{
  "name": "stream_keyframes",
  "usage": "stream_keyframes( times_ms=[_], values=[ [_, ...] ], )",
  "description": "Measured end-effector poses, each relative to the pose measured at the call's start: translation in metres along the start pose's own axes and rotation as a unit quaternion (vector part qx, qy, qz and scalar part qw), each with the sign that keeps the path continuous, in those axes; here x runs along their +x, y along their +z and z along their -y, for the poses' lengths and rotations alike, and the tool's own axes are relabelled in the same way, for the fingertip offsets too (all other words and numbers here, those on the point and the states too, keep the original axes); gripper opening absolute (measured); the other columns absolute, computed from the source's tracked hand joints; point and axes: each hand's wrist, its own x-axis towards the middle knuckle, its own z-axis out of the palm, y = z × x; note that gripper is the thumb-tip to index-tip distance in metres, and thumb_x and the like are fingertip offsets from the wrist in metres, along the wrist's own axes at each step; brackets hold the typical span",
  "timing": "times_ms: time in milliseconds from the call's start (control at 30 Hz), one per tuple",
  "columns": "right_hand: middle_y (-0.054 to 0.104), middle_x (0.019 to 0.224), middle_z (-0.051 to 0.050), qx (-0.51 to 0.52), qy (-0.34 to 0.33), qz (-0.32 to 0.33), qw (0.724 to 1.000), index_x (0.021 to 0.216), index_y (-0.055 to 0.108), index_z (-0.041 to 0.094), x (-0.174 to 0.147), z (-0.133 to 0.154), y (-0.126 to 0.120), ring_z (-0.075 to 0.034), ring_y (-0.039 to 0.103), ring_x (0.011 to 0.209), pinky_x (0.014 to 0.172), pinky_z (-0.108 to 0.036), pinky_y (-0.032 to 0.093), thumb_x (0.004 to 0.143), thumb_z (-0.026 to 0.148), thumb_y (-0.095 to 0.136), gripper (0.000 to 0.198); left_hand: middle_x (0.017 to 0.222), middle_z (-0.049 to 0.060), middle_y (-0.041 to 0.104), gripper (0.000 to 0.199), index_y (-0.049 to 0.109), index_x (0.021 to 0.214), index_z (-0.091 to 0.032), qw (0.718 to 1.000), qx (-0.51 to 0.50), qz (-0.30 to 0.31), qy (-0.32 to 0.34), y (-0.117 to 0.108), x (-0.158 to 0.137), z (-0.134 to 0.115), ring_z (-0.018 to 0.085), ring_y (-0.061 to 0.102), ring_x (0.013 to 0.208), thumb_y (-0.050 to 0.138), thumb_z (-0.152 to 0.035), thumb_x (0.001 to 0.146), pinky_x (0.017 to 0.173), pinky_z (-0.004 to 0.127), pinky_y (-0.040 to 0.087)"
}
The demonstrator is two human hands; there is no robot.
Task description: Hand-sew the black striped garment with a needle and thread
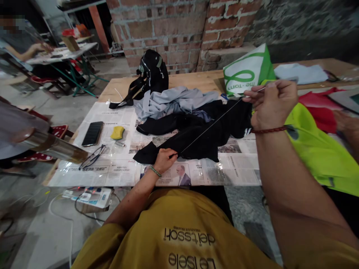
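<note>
My left hand [164, 161] pinches the near edge of a black garment [200, 136] that lies rumpled on the newspaper-covered table. From the cloth beside those fingers a pale thread [213, 124] stretches taut up and to the right. My right hand [274, 104] is raised above the garment's right end, fingers closed on a thin sewing needle [261, 89] at the thread's upper end. Behind the black cloth is a crumpled grey garment [176, 101], touching it.
Left on the newspaper [117, 172] lie a phone [92, 133], a yellow sponge [117, 132], glasses [94, 157] and a tumbler [56, 145]. Behind stand a black bag [153, 71] and a green-white bag [248, 71]. A neon-yellow garment [314, 149] lies right, near another person's hand [347, 127].
</note>
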Motion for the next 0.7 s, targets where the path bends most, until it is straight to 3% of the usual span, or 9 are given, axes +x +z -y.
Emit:
stream_keyframes(
  times_ms=[300,400,467,533,633,700],
  values=[
    [0.062,0.06,0.005,-0.003,-0.007,0.015,1.0,0.08,0.04,0.021,0.002,0.005,0.003,-0.012,0.063,0.05,0.041,-0.02,0.047,0.085,0.011,0.042,0.011,0.071,0.002,0.069,0.009,0.069,0.075,-0.019,1.0,-0.003,0.001,-0.002,0.002,0.0,0.003,0.013,0.062,0.069,0.061,-0.016,0.075,0.074,0.028,0.044],
    [0.063,0.062,0.003,-0.011,0.015,0.03,0.999,0.08,0.044,0.02,-0.01,-0.001,0.005,-0.012,0.064,0.051,0.041,-0.021,0.047,0.083,0.013,0.045,0.008,0.072,0.002,0.069,0.009,0.069,0.075,-0.019,1.0,-0.003,0.001,0.003,0.002,-0.001,0.002,0.013,0.062,0.069,0.061,-0.016,0.076,0.074,0.028,0.044],
    [0.063,0.061,0.003,-0.03,0.041,0.059,0.997,0.079,0.047,0.019,-0.032,-0.009,0.008,-0.011,0.061,0.047,0.039,-0.019,0.045,0.081,0.015,0.049,0.005,0.072,0.002,0.069,0.009,0.069,0.075,-0.019,1.0,0.0,0.001,0.006,0.002,-0.001,0.001,0.013,0.062,0.068,0.061,-0.016,0.076,0.073,0.028,0.044],
    [0.06,0.058,0.005,-0.077,0.077,0.13,0.985,0.081,0.052,0.018,-0.066,-0.019,0.011,-0.006,0.052,0.038,0.036,-0.016,0.039,0.08,0.02,0.053,0.002,0.072,0.002,0.069,0.009,0.069,0.076,-0.019,1.0,0.015,0.0,0.01,0.002,-0.002,0.0,0.013,0.062,0.069,0.061,-0.017,0.076,0.074,0.029,0.043],
    [0.057,0.055,0.007,-0.138,0.139,0.262,0.945,0.084,0.06,0.02,-0.128,-0.038,0.014,-0.005,0.047,0.037,0.036,-0.016,0.037,0.08,0.025,0.054,0.009,0.075,0.002,0.07,0.008,0.069,0.079,-0.021,0.998,0.052,-0.005,0.02,-0.001,-0.003,0.0,0.014,0.061,0.071,0.062,-0.018,0.075,0.079,0.031,0.041],
    [0.058,0.059,0.005,-0.165,0.142,0.33,0.919,0.087,0.062,0.022,-0.165,-0.052,0.013,-0.007,0.051,0.042,0.041,-0.018,0.041,0.08,0.026,0.053,0.012,0.078,0.002,0.07,0.009,0.069,0.081,-0.021,0.996,0.08,-0.002,0.035,-0.006,-0.003,0.0,0.014,0.061,0.074,0.062,-0.019,0.076,0.082,0.032,0.038]
  ],
)
